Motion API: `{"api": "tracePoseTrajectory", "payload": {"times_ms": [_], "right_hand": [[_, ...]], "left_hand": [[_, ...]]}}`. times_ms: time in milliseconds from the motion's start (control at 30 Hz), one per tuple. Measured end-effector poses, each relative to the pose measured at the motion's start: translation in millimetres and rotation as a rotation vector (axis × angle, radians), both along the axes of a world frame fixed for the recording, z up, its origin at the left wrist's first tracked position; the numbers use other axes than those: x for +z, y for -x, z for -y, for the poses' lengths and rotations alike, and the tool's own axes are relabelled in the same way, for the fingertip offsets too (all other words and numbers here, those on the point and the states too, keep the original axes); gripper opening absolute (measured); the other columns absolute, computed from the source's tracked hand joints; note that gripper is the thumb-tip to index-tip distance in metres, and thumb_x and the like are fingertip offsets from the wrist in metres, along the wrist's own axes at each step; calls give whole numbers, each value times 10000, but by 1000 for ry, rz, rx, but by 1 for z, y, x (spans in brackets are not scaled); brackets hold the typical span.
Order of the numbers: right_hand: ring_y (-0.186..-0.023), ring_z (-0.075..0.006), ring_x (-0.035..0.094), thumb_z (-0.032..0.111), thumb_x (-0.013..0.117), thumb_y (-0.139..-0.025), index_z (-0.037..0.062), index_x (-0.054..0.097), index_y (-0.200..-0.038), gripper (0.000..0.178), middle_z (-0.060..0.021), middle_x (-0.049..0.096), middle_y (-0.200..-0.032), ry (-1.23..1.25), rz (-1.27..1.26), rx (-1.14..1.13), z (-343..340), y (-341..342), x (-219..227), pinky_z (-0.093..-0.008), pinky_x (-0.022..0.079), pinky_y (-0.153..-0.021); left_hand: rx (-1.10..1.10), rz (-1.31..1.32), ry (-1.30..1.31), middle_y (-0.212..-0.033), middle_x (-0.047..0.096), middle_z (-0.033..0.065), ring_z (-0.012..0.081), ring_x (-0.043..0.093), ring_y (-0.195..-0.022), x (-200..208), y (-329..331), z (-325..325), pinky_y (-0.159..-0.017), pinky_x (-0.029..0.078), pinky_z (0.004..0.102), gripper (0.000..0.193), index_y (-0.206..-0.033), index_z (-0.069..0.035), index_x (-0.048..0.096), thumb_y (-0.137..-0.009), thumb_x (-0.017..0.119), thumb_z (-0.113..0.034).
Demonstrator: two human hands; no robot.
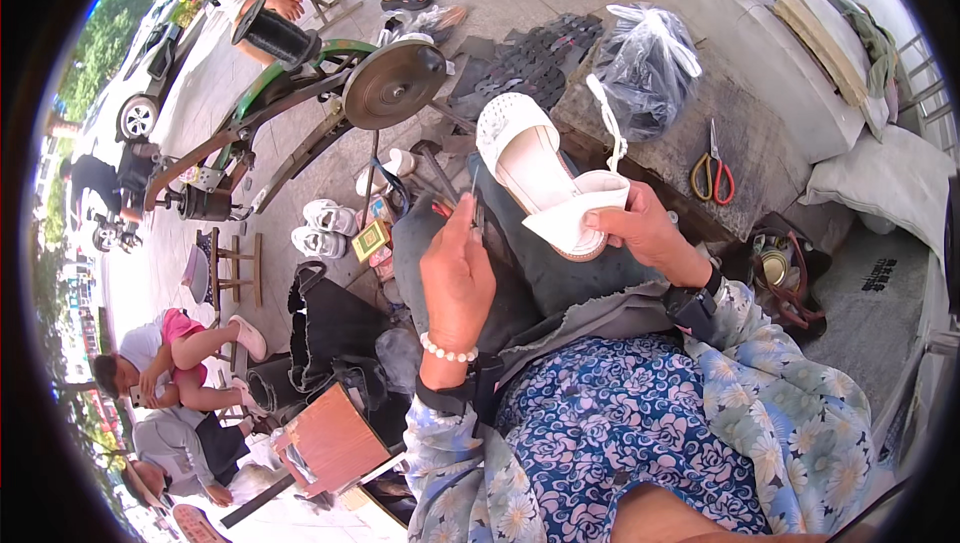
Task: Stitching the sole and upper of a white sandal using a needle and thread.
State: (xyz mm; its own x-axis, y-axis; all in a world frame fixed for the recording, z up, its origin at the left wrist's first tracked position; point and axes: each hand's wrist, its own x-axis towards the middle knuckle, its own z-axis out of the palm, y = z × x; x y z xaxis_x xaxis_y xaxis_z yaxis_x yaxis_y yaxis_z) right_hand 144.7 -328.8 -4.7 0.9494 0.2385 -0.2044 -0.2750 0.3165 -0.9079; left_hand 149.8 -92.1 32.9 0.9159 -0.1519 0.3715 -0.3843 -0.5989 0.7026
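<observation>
I log, frame right: dark bag (815,268), tin (774,268) inside; left hand (458,278) clenching thin tool (477,211), right hand (648,233) pinching sandal (535,168).

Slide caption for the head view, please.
Right hand holds a white sandal; left hand grips a thin tool.

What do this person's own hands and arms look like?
The left hand and right hand are gloveless. A white bead bracelet and dark band circle the left wrist; a black strap with a boxy device, the right. Pale blue sleeves are flowered.

Head-worn fisheye, downward toward hands (457,278)
</observation>
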Motion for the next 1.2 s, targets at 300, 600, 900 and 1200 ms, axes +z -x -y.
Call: {"api": "tracePoseTrajectory", "payload": {"times_ms": [300, 600, 900, 1200], "right_hand": [[-722, -134, 573, 134, 702, -704, -15, 604, -1044, 384, -88, 624, -872, 545, 472, -38, -17, 1, 24, -288, 455, -627], [-649, -222, 585, 140, 703, -660, 2, 629, -984, 360, -114, 582, -766, 696, 554, -65, -20, 7, 30, -311, 452, -584], [-692, -198, 604, 141, 705, -662, -8, 625, -981, 361, -114, 602, -789, 655, 559, -89, -19, 7, 16, -294, 465, -621], [-693, -101, 572, 143, 685, -749, -20, 593, -1064, 367, -48, 642, -899, 251, 168, -38, -11, 9, 10, -247, 460, -590]], "left_hand": [[-185, 48, -418, -753, 559, 120, 306, 586, -657, 36, -19, 30, -542, 460, 405, 421, -1174, -90, 559, -761, 551, -7], [-110, 43, -510, -802, 556, 123, 285, 609, -590, 3, -14, 35, -500, 496, 366, 567, -1251, -75, 476, -697, 599, -54], [-114, -8, -493, -801, 563, 130, 301, 606, -590, -2, -14, 38, -515, 506, 371, 563, -1270, -85, 462, -721, 585, -66], [-127, 70, -101, -788, 580, 154, 282, 602, -611, -7, -6, 23, -533, 484, 375, 555, -1294, -82, 442, -766, 611, -54]]}}
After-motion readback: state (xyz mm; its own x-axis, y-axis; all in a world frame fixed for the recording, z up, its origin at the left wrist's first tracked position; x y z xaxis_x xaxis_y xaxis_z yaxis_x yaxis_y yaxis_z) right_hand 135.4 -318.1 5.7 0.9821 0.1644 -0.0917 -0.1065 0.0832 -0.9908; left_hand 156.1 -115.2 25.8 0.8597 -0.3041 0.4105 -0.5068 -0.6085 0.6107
